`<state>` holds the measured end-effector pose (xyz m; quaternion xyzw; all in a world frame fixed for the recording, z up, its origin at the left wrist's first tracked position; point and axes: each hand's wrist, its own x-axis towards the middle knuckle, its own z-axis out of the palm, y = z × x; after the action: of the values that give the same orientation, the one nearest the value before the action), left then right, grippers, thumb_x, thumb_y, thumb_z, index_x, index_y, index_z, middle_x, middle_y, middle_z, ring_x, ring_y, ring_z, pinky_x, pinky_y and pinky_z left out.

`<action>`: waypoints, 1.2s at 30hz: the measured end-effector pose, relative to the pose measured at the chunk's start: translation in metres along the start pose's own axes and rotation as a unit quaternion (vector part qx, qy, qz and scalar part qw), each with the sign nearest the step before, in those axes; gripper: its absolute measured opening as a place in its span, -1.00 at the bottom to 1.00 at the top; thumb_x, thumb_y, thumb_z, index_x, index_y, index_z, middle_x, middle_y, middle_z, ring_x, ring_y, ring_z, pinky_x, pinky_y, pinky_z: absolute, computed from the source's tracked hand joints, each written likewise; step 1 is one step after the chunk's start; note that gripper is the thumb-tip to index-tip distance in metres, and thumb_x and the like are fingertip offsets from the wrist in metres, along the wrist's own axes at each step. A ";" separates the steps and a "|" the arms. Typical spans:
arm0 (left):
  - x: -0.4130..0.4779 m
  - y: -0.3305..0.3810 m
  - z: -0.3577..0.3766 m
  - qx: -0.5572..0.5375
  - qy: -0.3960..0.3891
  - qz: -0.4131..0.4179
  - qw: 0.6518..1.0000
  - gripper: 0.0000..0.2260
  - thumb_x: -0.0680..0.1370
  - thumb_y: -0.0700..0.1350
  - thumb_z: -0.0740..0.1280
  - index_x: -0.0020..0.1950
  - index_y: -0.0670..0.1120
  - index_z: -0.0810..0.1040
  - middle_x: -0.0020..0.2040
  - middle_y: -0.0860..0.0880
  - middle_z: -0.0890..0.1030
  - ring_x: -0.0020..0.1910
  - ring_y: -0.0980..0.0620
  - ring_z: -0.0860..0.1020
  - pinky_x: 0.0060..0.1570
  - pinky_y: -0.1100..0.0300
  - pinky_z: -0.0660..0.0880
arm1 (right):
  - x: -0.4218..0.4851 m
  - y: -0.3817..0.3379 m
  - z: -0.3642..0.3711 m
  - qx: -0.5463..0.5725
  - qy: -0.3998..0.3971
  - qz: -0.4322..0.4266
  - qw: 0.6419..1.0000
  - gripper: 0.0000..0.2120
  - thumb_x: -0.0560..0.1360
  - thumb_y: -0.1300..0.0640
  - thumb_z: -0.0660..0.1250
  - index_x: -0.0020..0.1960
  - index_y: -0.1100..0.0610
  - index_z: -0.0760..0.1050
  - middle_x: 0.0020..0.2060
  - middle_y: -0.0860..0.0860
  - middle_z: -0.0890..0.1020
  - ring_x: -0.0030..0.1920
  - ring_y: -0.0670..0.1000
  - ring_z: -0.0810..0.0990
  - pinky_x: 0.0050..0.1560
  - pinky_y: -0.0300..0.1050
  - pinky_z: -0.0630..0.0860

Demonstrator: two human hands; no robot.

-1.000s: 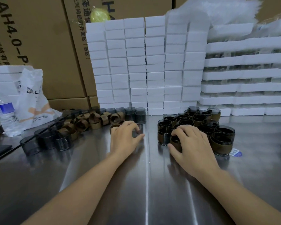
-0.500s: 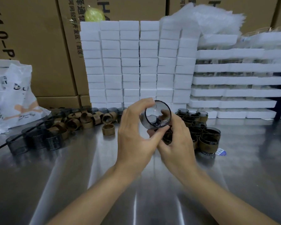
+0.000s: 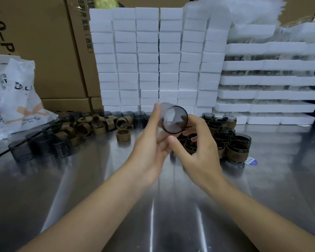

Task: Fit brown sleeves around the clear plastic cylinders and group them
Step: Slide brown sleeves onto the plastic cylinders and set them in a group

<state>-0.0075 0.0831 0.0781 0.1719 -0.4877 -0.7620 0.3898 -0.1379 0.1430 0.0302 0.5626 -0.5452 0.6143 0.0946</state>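
Two hands are up above the shiny metal table (image 3: 98, 188). The left hand (image 3: 149, 144) holds one round clear plastic cylinder (image 3: 175, 120), with its fingers (image 3: 157, 114) wrapped round the back of it. The cylinder is in the air, tipped so its open mouth looks at us. The right hand (image 3: 198, 150) is just beside it. One of its fingers touches the rim, but the picture is blurry, so I cannot tell if that hand grips the cylinder or only touches it. A second ago both hands were low on the table, the left on this cylinder and the right on the group of dark cylinders in brown sleeves (image 3: 235, 150). Now the cylinder has come up between the hands. It has no sleeve on yet, so I think a new one is being started. One small brown ring-shaped sleeve (image 3: 123, 135) stands alone on the table near the hands. A heap of loose brown sleeves (image 3: 91, 124) lies to the left. A sleeve is likely needed next.
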 end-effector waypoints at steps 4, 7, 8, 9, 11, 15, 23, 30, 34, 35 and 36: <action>0.003 -0.002 -0.001 -0.098 -0.016 -0.131 0.986 -0.30 0.54 0.41 0.40 0.28 -0.21 0.71 0.10 -0.12 0.78 -0.23 0.12 0.73 -0.14 0.19 0.70 | 0.000 0.002 -0.001 0.001 0.002 0.004 1.000 -0.52 0.53 -0.14 0.47 0.40 -0.10 0.46 0.23 -0.19 0.60 0.25 -0.03 0.61 0.14 -0.39 0.42; 0.006 -0.005 -0.004 -0.094 -0.009 -0.131 0.987 -0.32 0.52 0.41 0.42 0.23 -0.20 0.73 0.06 -0.11 0.78 -0.22 0.09 0.73 -0.08 0.17 0.71 | 0.000 0.004 -0.001 -0.001 -0.001 0.002 1.000 -0.52 0.51 -0.11 0.50 0.37 -0.10 0.46 0.21 -0.18 0.61 0.23 -0.03 0.61 0.13 -0.41 0.41; 0.007 -0.005 -0.006 -0.095 -0.008 -0.134 0.986 -0.33 0.51 0.42 0.43 0.18 -0.19 0.77 0.05 -0.10 0.78 -0.21 0.09 0.73 -0.08 0.17 0.71 | 0.001 0.005 -0.002 -0.004 -0.001 -0.001 1.000 -0.53 0.51 -0.10 0.51 0.36 -0.09 0.47 0.20 -0.18 0.61 0.22 -0.03 0.61 0.12 -0.42 0.40; 0.007 -0.005 -0.008 -0.094 -0.008 -0.138 0.986 -0.35 0.50 0.42 0.44 0.11 -0.17 0.80 0.05 -0.09 0.78 -0.21 0.09 0.73 -0.09 0.17 0.71 | 0.001 0.006 -0.002 -0.006 -0.001 -0.006 1.000 -0.54 0.51 -0.08 0.51 0.36 -0.08 0.47 0.19 -0.18 0.62 0.22 -0.04 0.61 0.12 -0.43 0.39; 0.008 -0.005 -0.010 -0.091 -0.009 -0.144 0.985 -0.38 0.48 0.43 0.45 0.01 -0.14 0.83 0.03 -0.07 0.78 -0.22 0.09 0.72 -0.14 0.18 0.69 | 0.001 0.006 -0.001 -0.007 0.000 -0.012 1.000 -0.54 0.51 -0.06 0.52 0.35 -0.07 0.48 0.19 -0.16 0.62 0.22 -0.04 0.61 0.13 -0.44 0.39; 0.012 -0.007 -0.016 -0.072 -0.005 -0.144 0.987 -0.37 0.45 0.43 0.48 0.03 -0.15 0.82 0.01 -0.09 0.77 -0.21 0.05 0.71 -0.15 0.17 0.67 | 0.000 0.006 0.001 -0.006 -0.001 -0.014 1.000 -0.53 0.49 -0.11 0.53 0.34 -0.10 0.47 0.18 -0.18 0.61 0.21 -0.04 0.62 0.12 -0.44 0.40; 0.006 -0.009 -0.011 0.076 0.023 0.031 0.996 -0.56 0.48 0.14 0.60 0.25 -0.08 0.74 0.20 -0.09 0.77 0.14 0.04 0.74 0.26 0.08 0.57 | -0.002 0.009 0.003 -0.010 0.027 0.020 0.999 -0.39 0.45 -0.19 0.58 0.40 -0.32 0.38 0.21 -0.24 0.59 0.12 -0.06 0.62 0.04 -0.21 0.51; 0.004 -0.007 -0.009 0.116 0.045 0.067 0.990 -0.61 0.47 0.11 0.61 0.23 -0.02 0.73 0.12 0.05 0.78 0.20 0.11 0.71 0.21 0.08 0.51 | -0.002 0.011 0.001 -0.054 -0.016 -0.042 0.998 -0.27 0.60 0.07 0.47 0.60 -0.44 0.28 0.21 -0.26 0.42 0.10 -0.02 0.60 0.04 -0.18 0.60; 0.004 -0.006 -0.011 0.121 0.031 0.058 0.990 -0.63 0.41 0.21 0.60 0.10 0.04 0.78 0.14 -0.01 0.78 0.19 0.08 0.72 0.18 0.07 0.47 | 0.002 0.009 -0.001 -0.080 -0.018 -0.065 0.994 -0.31 0.60 0.02 0.38 0.60 -0.47 0.26 0.33 -0.24 0.36 0.12 -0.01 0.57 0.00 -0.15 0.62; 0.005 -0.006 -0.011 0.122 0.030 0.056 0.991 -0.60 0.39 0.24 0.60 0.11 0.03 0.77 0.17 -0.04 0.77 0.21 0.06 0.72 0.17 0.07 0.46 | 0.003 0.008 -0.002 -0.080 -0.019 -0.072 0.994 -0.31 0.59 0.03 0.39 0.59 -0.47 0.28 0.38 -0.22 0.34 0.14 -0.01 0.57 0.01 -0.14 0.62; 0.005 -0.006 -0.012 0.122 0.029 0.055 0.991 -0.56 0.38 0.26 0.60 0.12 0.01 0.76 0.19 -0.05 0.76 0.22 0.05 0.71 0.17 0.07 0.46 | 0.004 0.008 -0.003 -0.074 -0.022 -0.074 0.994 -0.31 0.59 0.05 0.40 0.58 -0.46 0.31 0.43 -0.21 0.31 0.15 -0.01 0.57 0.00 -0.13 0.63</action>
<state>-0.0058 0.0735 0.0682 0.2135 -0.5745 -0.6687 0.4209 -0.1466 0.1405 0.0296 0.6059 -0.5482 0.5512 0.1691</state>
